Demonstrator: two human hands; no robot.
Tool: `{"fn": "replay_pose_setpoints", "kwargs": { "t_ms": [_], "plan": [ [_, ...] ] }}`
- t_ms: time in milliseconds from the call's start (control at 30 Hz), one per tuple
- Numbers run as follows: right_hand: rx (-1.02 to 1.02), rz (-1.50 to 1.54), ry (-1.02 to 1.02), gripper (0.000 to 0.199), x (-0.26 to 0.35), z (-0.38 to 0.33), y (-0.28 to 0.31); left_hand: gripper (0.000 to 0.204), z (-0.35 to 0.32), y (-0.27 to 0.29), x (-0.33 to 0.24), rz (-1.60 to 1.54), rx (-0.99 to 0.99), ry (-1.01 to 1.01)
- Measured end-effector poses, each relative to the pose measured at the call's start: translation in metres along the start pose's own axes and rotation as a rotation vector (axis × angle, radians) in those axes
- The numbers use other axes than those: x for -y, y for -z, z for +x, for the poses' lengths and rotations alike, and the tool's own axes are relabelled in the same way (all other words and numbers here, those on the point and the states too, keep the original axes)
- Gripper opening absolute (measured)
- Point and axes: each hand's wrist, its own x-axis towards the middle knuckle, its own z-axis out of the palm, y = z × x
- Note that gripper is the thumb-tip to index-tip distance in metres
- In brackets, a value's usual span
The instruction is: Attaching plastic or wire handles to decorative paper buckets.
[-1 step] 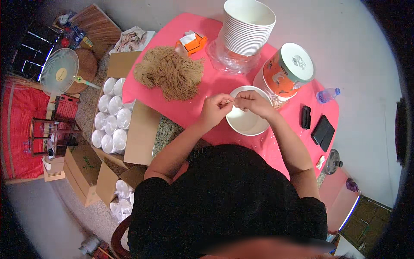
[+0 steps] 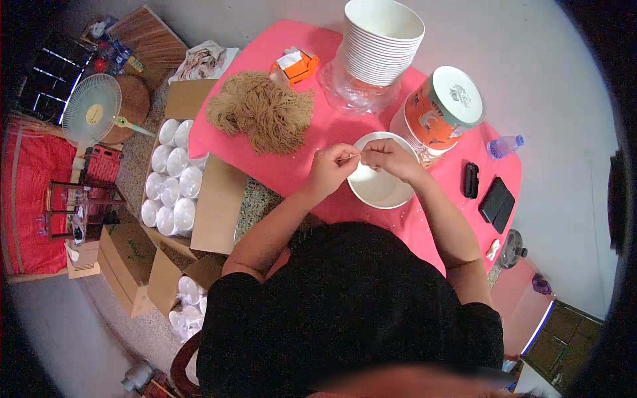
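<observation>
Both my hands meet above the far left part of a white paper bucket's point(image 2: 383, 189) rim. The bucket stands mouth up near the table edge. My left hand point(image 2: 330, 171) is closed in a pinch on a thin pale cord point(image 2: 348, 158), of which only a short bit shows. My right hand point(image 2: 391, 159) has its fingers curled together at the cord's other end, just over the bucket opening; its fingertips are partly hidden. A heap of brown twisted cords point(image 2: 265, 109) lies on the table beyond my left hand.
On the pink-covered table point(image 2: 318, 139) stand a tall stack of white buckets point(image 2: 383, 46), an upturned orange printed bucket point(image 2: 431, 116), a tissue pack point(image 2: 298, 66), a bottle point(image 2: 504, 146), a black case point(image 2: 470, 180) and a black wallet-like item point(image 2: 496, 204). Left, a carton point(image 2: 222, 205) holds wrapped white cups point(image 2: 170, 189).
</observation>
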Motion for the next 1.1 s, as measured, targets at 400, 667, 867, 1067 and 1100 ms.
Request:
{"fn": "replay_pose_setpoints", "kwargs": {
  "t_ms": [400, 667, 867, 1067, 1100],
  "plan": [
    [-0.266, -0.241, 0.256, 0.014, 0.003, -0.007, -0.02, 0.01, 0.008, 0.004, 0.004, -0.495, 0.046, 0.304],
    [-0.293, -0.324, 0.327, 0.003, 0.002, -0.005, -0.023, 0.004, 0.008, 0.014, 0.006, -0.927, 0.227, 0.574],
    [-0.396, -0.355, 0.368, 0.003, 0.001, -0.008, -0.026, 0.002, 0.007, 0.011, 0.003, -1.08, 0.268, 0.645],
    [-0.393, -0.359, 0.363, 0.005, -0.001, -0.009, -0.026, 0.007, 0.005, 0.012, -0.004, -0.894, 0.161, 0.587],
    [-0.4, -0.358, 0.358, 0.005, -0.001, -0.008, -0.026, 0.01, 0.005, 0.012, -0.005, -0.853, 0.158, 0.579]
  ]
}}
